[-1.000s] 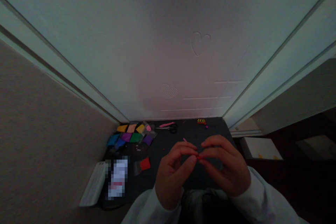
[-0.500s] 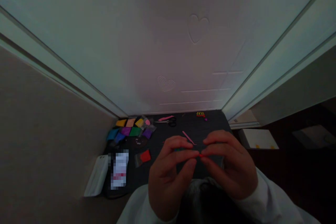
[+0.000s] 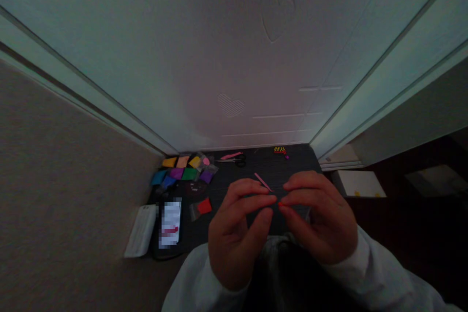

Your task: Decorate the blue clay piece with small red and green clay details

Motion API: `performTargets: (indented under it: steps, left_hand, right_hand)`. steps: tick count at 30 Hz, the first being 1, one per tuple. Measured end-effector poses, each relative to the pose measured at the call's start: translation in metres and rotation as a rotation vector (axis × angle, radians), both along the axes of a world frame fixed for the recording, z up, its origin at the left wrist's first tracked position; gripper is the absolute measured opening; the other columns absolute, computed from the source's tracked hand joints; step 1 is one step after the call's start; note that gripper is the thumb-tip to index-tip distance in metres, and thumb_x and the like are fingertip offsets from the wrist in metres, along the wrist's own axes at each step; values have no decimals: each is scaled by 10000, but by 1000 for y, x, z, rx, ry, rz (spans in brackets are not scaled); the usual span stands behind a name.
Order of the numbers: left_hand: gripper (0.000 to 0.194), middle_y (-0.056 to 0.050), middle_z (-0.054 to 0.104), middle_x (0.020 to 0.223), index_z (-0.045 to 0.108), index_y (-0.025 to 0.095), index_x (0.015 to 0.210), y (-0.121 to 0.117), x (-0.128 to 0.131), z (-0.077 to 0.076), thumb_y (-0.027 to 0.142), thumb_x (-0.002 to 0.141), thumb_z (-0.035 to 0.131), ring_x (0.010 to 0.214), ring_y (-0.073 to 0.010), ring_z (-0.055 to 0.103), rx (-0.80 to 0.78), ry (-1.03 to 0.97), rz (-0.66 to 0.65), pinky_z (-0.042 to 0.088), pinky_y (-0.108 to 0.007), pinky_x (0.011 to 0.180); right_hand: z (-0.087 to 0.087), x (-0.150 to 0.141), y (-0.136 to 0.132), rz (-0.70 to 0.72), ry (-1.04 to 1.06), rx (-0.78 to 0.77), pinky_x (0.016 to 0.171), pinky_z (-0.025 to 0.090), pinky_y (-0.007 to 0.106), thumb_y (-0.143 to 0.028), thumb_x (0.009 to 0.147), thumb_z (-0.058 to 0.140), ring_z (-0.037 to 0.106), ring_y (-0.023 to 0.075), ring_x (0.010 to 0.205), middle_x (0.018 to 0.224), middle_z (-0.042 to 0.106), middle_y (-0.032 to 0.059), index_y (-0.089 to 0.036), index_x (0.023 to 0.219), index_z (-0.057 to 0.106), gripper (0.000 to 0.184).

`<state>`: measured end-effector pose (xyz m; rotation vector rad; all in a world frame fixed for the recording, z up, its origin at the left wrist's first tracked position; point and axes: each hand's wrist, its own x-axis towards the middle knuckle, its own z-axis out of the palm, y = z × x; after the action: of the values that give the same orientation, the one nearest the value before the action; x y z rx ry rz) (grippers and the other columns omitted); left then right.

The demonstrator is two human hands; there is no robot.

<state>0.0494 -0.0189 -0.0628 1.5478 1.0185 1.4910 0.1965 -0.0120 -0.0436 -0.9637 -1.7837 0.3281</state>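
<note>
In the middle of the head view, my right hand (image 3: 321, 214) pinches a small red piece (image 3: 280, 204) between thumb and forefinger. The piece is mostly hidden by the fingertips, so its kind cannot be made out. My left hand (image 3: 237, 229) is raised close beside it, thumb and fingers apart, with nothing seen between them. Just beyond the fingers, a thin pink tool with a bent tip (image 3: 262, 182) lies on the dark table (image 3: 234, 187). A small clear bag with a red block (image 3: 204, 205) rests left of my left hand.
Several coloured packets (image 3: 189, 174) lie at the table's back left. Scissors (image 3: 239, 160) and a pink strip (image 3: 231, 155) are by the white panel (image 3: 219, 58). A small yellow-and-red item (image 3: 280, 150) sits at the back right. A phone (image 3: 170, 223) and white packet (image 3: 141, 231) are front left.
My left fingertips have come away from the red piece, which stays in my right hand. The whole view has tilted slightly, so the table appears higher.
</note>
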Motion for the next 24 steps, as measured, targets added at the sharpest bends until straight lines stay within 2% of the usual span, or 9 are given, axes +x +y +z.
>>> performTargets:
  steps: [4,14,20,24]
  left_hand:
    - [195,-24,601,919,668,237,849,0,1,-3,107,735,576,916,-171,538,-2,-8,10,433,-320,827]
    - [297,-24,573,1033,625,262,1038,-8,2,-5,141,790,516,994,-171,492,28,5,-35,380,-324,909]
    - [325,-32,569,1069,603,268,1083,-9,2,-5,156,796,500,1025,-195,474,43,22,-36,367,-352,921]
    - [339,-25,557,1090,588,269,1103,-10,3,-6,144,808,478,1038,-182,463,65,23,-48,346,-338,943]
  right_hand:
    - [0,-1,0,-7,-24,17,684,494,316,-103,697,586,580,162,770,820,594,42,-204,832,575,169]
    - [0,-3,0,-29,-26,59,701,487,301,-65,682,592,564,152,781,815,584,48,-177,843,568,198]
    - [-1,-4,1,-42,-17,46,695,487,315,-71,691,581,564,159,790,828,582,40,-197,864,558,215]
    - [-2,-4,1,-38,4,39,692,483,305,-56,683,584,562,158,788,824,581,46,-183,860,561,219]
